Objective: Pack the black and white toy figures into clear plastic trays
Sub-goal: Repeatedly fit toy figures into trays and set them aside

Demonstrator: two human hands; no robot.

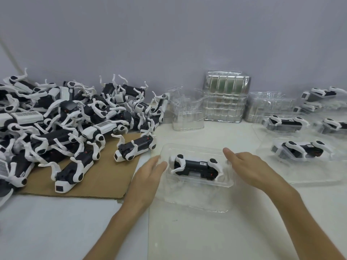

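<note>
A clear plastic tray (191, 149) sits on the white counter (206, 237) in front of the person, and one black and white toy robot dog (195, 167) lies in its moulded hollow, on its side, with its white legs folded against the black body.

The left hand (148, 177) is just beside the tray's left end. Its fingers are straight and close together, holding nothing; the fingertips reach the tray's edge, though I cannot tell whether they touch it. The right hand (249, 169) is at the tray's right end, fingers stretched out and relaxed and the thumb raised. It grips nothing, and whether it rests on the plastic is unclear.

Left of the tray, a sheet of brown cardboard (105, 177) carries a large tangled pile of the same figures (56, 117), legs sticking out in all directions. One loose figure (135, 149) lies at the near edge of that pile, between it and the tray's left corner.

Behind the tray, against the grey wall (169, 34), stand stacks of empty clear trays (225, 102), the tallest one upright. To the right of the tray are several packed trays (300, 151), each with a figure already in it, the nearest just beyond the right hand.
</note>
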